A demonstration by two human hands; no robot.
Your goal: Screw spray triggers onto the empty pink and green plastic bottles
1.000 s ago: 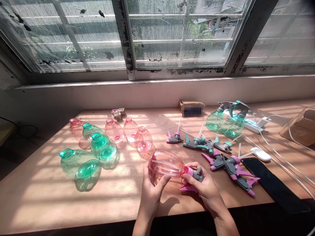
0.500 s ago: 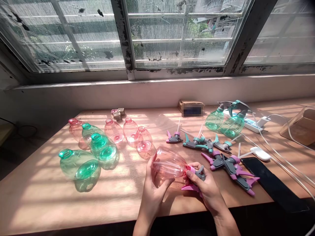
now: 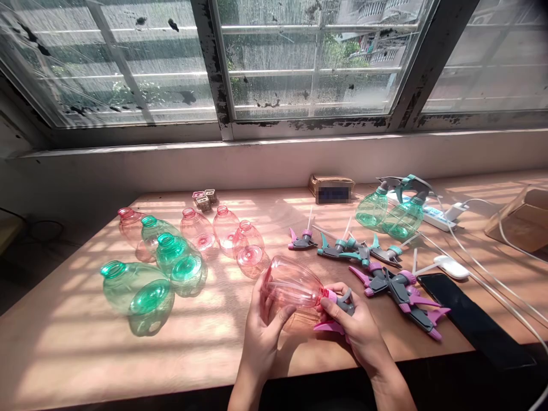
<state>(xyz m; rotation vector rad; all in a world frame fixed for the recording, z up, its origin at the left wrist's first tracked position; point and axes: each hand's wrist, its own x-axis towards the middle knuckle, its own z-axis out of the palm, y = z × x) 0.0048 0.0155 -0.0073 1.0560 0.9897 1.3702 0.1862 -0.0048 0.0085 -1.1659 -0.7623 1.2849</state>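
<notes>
A clear pink spray bottle (image 3: 295,282) lies tilted on its side between my hands, its neck pointing right. My left hand (image 3: 265,331) is closed around the base end, thumb along the near side. At the neck, my right hand (image 3: 353,317) grips the pink and grey trigger spray head (image 3: 331,326), with its collar against the bottle's neck. How far the collar is threaded on is hidden by my fingers. Just right of my right hand lie several pink and grey spray heads (image 3: 402,291). Teal and grey spray heads (image 3: 342,246) rest beyond it.
Open-necked pink bottles (image 3: 249,246) and green bottles (image 3: 137,288) stand at left. Two green bottles with heads (image 3: 405,217) stand at back right near a power strip (image 3: 439,217). A black phone (image 3: 475,319), white cables, small blocks (image 3: 204,200) and a cardboard box (image 3: 520,222) are also there.
My left thumb has shifted slightly up and left along the bottle. Both hands keep their hold on the bottle and spray head; the rest of the table looks the same.
</notes>
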